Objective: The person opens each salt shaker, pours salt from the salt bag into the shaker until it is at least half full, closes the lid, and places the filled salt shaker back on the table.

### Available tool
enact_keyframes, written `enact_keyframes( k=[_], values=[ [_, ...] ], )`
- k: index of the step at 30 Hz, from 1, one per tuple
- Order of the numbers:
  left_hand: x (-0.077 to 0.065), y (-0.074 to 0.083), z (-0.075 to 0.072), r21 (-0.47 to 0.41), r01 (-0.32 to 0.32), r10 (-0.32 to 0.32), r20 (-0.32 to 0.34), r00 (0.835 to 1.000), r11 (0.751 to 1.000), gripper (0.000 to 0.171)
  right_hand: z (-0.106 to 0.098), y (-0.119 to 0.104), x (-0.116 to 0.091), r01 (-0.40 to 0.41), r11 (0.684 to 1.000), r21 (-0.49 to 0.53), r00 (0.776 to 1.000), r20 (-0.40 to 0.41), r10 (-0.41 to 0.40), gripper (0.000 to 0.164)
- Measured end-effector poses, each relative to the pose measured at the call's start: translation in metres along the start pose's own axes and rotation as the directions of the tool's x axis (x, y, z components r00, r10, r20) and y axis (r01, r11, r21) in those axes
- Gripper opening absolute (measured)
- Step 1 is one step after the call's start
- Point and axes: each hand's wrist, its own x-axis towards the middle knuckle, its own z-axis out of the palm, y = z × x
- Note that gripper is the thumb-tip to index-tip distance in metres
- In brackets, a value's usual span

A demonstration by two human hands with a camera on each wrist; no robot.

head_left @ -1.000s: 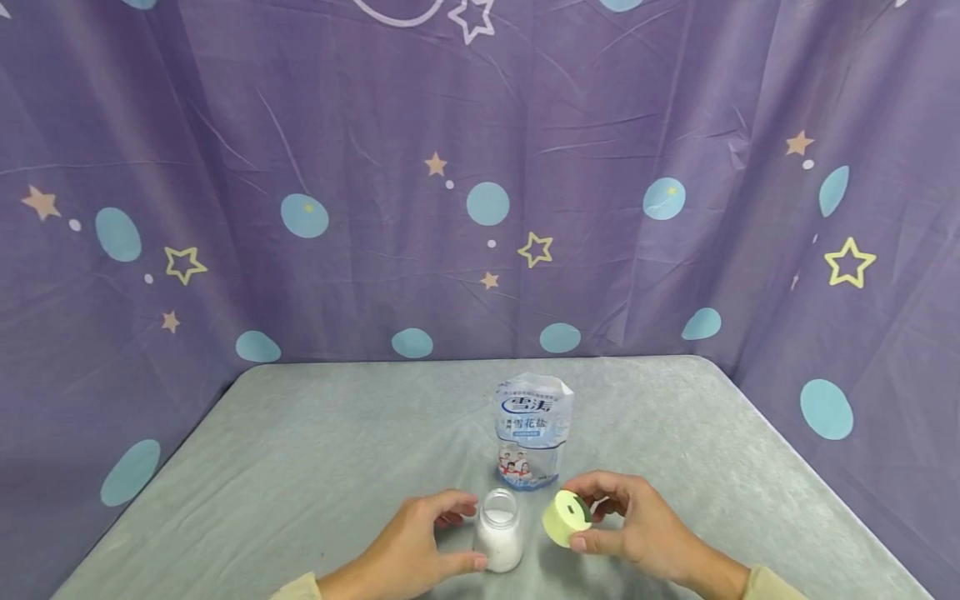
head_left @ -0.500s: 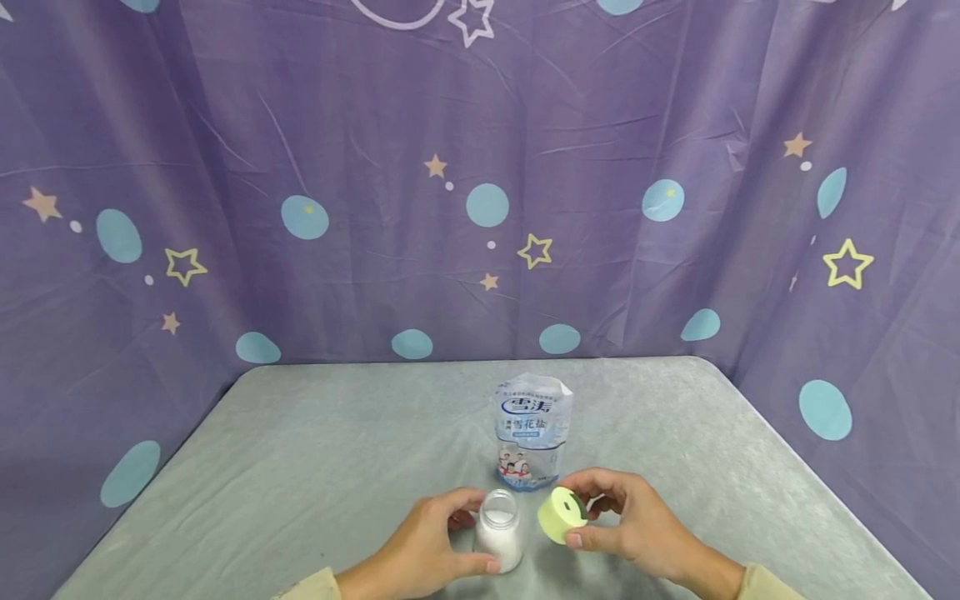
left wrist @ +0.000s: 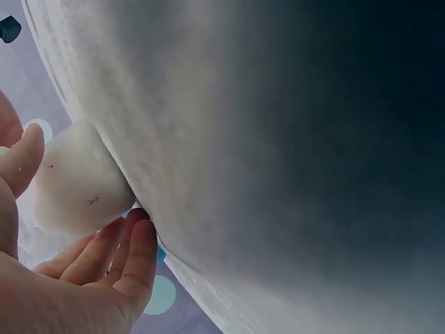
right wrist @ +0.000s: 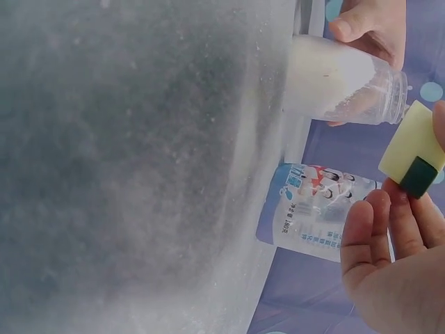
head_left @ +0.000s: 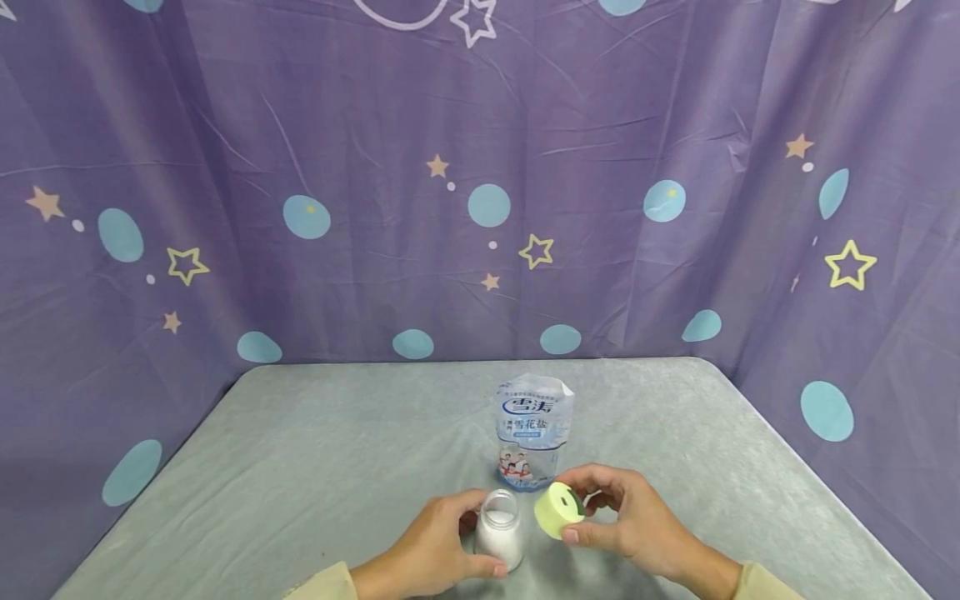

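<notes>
A clear glass jar [head_left: 500, 533], its mouth uncovered, stands upright on the table and is filled with white salt to below the neck. My left hand [head_left: 438, 542] curves round it, thumb at the near side and fingers behind. In the left wrist view the jar [left wrist: 80, 184] lies between the thumb and the fingertips. A pale yellow-green lid [head_left: 558, 510] with a dark green flap is tilted just right of the jar's mouth. My right hand [head_left: 630, 521] pinches it between thumb and fingers. In the right wrist view the lid [right wrist: 410, 142] appears close to the jar's rim.
Behind the jar, a blue-and-white salt pouch [head_left: 534, 433] stands upright on the grey cloth-covered table [head_left: 337, 450]. A purple curtain [head_left: 375, 250] with stars and dots hangs along the back and sides.
My left hand has slid right and drawn in round the jar, its thumb now across the front. My right hand has brought the lid slightly left and up, nearer the jar's mouth.
</notes>
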Motion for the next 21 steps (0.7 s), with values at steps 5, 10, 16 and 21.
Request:
enact_keyframes(
  k=[5, 10, 16, 21],
  values=[
    [0.002, 0.000, 0.002, 0.005, 0.028, -0.029, 0.018, 0.999, 1.000, 0.062, 0.000, -0.002, 0.002, -0.004, 1.000, -0.002, 1.000, 0.000, 0.004, 0.042],
    [0.002, -0.001, 0.002, 0.008, 0.026, -0.026, 0.019, 0.999, 1.000, 0.058, 0.001, -0.005, 0.005, 0.001, 1.000, -0.006, 1.000, 0.003, -0.001, 0.042],
    [0.003, -0.001, 0.002, 0.004, 0.008, -0.008, 0.017, 1.000, 1.000, 0.056, 0.004, -0.010, 0.010, 0.024, 0.999, -0.028, 1.000, 0.002, -0.024, 0.040],
    [0.004, 0.000, 0.002, 0.001, 0.022, -0.022, 0.026, 0.999, 1.000, 0.057, 0.007, -0.014, 0.015, 0.034, 0.998, -0.048, 0.999, 0.002, -0.034, 0.041]
  ],
)
